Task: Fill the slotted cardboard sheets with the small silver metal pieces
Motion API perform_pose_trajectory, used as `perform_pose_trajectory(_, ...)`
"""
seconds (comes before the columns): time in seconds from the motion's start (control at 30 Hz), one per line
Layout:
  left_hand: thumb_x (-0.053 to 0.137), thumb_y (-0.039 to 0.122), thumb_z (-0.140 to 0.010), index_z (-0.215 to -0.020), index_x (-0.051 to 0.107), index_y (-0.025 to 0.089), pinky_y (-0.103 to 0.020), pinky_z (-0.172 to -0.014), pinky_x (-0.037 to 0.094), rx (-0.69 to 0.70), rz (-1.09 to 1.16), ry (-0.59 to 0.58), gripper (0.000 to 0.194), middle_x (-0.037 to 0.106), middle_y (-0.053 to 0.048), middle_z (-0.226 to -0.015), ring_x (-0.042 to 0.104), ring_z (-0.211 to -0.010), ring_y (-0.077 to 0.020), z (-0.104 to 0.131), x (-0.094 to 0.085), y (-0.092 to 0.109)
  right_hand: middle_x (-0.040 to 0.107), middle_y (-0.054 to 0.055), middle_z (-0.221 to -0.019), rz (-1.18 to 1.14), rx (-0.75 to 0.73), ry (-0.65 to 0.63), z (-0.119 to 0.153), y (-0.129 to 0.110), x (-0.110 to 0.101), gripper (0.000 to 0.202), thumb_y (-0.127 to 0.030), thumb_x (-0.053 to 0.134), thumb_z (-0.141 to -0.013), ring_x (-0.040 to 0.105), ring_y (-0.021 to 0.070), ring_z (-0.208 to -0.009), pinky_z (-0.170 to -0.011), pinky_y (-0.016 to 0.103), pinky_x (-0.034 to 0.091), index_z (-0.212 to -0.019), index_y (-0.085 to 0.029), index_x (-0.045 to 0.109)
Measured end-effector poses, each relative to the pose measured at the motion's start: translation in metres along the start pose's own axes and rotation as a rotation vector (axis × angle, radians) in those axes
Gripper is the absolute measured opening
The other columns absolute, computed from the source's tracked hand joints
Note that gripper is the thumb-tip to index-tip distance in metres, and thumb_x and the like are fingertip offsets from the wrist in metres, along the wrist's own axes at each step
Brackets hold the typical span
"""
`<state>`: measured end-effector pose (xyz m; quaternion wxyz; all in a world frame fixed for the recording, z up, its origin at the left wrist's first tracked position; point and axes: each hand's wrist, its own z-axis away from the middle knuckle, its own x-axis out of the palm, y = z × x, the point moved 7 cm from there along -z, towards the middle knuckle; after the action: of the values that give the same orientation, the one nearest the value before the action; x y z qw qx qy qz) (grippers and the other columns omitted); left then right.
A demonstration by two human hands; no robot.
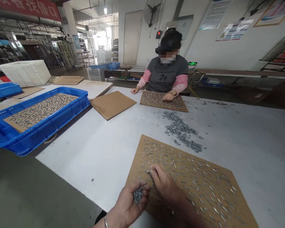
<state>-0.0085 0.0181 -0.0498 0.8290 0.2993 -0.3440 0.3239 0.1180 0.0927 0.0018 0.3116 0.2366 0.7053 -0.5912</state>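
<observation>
My left hand (132, 202), palm up, is cupped around a clump of small silvery metal pieces (138, 196). Just to its right, my right hand (162, 180) hovers over or rests on a brown cardboard sheet (230, 179), its fingertips pinched together near the sheet's left side. Whatever lies between those fingertips is too small to make out. Many slim, curved metal pieces of the same sort are spread over the cardboard, spaced apart from each other. Beyond the sheet, a loose heap of metal pieces (180, 128) lies on the white table (92, 152).
Across the table a person (167, 69) has a hand on another piece-covered cardboard (144, 100). A bare cardboard sheet (114, 104) lies left of it. A blue tray (49, 125) holding a covered sheet stands at the left edge, with a white crate (26, 73) behind.
</observation>
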Motion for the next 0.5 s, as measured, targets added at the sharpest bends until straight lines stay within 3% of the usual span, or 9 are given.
perform_pose_trajectory(0.1,0.08,0.018,-0.077,-0.094,0.067,0.01,-0.018,-0.048,0.039,-0.053,0.049,0.031,0.023,0.07,-0.009,-0.083,0.06,-0.061,-0.0104,0.001,-0.008,0.001,0.066,0.007,-0.094,0.127,-0.039,-0.053,-0.045,0.007,0.009,0.024,-0.03,0.038,-0.099,0.062,0.0211,-0.089,-0.082,0.034,0.048,-0.087,-0.024,0.057)
perform_pose_trajectory(0.2,0.081,0.02,-0.075,-0.095,0.067,0.01,-0.017,-0.045,0.032,-0.063,0.006,0.003,0.027,0.07,-0.008,-0.08,0.058,-0.056,-0.009,0.003,-0.011,0.002,0.064,0.007,-0.093,0.234,-0.057,-0.118,-0.07,0.013,0.025,0.022,-0.023,0.04,-0.099,0.059,0.0197,-0.087,-0.08,0.031,0.045,-0.087,-0.021,0.058)
perform_pose_trajectory(0.37,0.079,0.025,-0.075,-0.095,0.066,0.012,-0.017,-0.042,0.025,0.046,-0.083,0.01,0.027,0.072,-0.008,-0.079,0.055,-0.05,-0.0084,0.002,-0.011,0.016,0.064,0.006,-0.091,0.359,-0.043,-0.187,-0.078,0.017,0.039,0.021,-0.018,0.045,-0.099,0.059,0.019,-0.084,-0.076,0.03,0.041,-0.088,-0.02,0.062)
perform_pose_trajectory(0.5,0.075,0.032,-0.08,-0.098,0.068,0.009,-0.017,-0.042,0.029,0.042,-0.092,0.063,0.029,0.075,-0.011,-0.088,0.06,-0.054,-0.0094,-0.002,-0.009,0.025,0.065,0.007,-0.093,0.37,-0.066,-0.129,-0.068,0.0,0.02,0.019,-0.021,0.047,-0.098,0.061,0.0208,-0.087,-0.076,0.031,0.042,-0.09,-0.02,0.064)
